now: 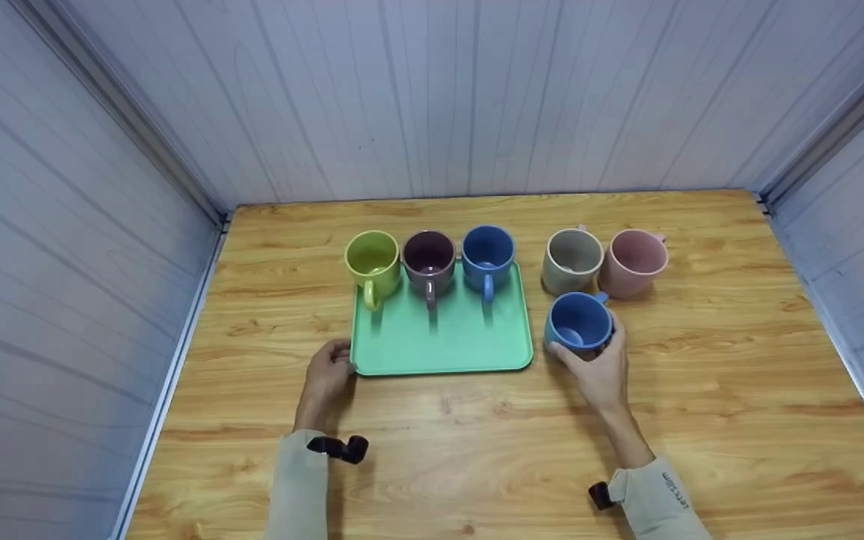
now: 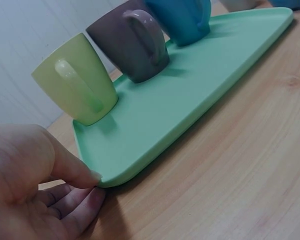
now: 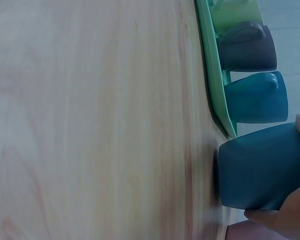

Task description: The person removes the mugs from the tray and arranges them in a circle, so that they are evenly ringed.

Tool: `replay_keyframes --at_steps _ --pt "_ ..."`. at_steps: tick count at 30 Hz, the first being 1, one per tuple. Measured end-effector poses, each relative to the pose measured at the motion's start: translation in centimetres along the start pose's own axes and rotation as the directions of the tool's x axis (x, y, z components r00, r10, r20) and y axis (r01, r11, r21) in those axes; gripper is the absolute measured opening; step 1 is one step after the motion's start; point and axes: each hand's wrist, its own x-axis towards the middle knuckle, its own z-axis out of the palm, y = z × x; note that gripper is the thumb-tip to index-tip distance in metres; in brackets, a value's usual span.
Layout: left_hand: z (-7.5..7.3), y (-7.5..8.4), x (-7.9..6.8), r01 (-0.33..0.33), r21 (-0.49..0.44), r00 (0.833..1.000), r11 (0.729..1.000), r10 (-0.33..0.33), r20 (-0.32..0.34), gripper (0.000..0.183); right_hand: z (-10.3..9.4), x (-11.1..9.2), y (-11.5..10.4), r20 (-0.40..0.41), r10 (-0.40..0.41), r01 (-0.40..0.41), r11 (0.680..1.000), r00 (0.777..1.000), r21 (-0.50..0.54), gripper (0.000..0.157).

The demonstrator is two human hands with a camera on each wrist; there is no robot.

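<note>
A green tray lies on the wooden table with three mugs along its far side: a yellow-green mug, a dark purple mug and a blue mug. Their handles face me. At the tray's near left corner, my left hand pinches the rim, thumb on top and fingers underneath in the left wrist view. Just right of the tray, my right hand grips a second blue mug around its body, handle pointing away. Whether that mug's base touches the table I cannot tell.
Behind the held mug stand a grey-beige mug and a pink mug, side by side with handles toward the back. Pale panel walls close off the table's back and both sides.
</note>
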Motion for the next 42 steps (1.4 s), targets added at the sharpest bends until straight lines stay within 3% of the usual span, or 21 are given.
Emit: replay_keyframes --at_steps 24,34,38,42 --pt "0.0 -0.2 -0.2 -0.062 -0.006 0.998 0.998 0.062 0.018 0.046 0.0 -0.1 0.4 -0.011 -0.006 0.006 1.0 1.0 -0.008 0.098" --pt "0.0 -0.2 -0.4 -0.027 0.024 1.0 0.999 0.026 0.016 0.046 -0.1 -1.2 -2.8 0.028 0.0 0.0 1.0 1.0 -0.011 0.101" --pt "0.0 -0.2 -0.4 -0.024 0.026 1.0 0.999 0.023 0.017 0.046 -0.1 -1.1 -1.7 0.025 0.003 -0.002 0.999 1.0 -0.045 0.105" --pt "0.0 -0.2 -0.3 -0.021 0.015 1.0 1.0 0.021 0.019 0.045 0.0 -0.9 -0.8 -0.027 -0.057 0.055 0.995 0.998 -0.087 0.102"
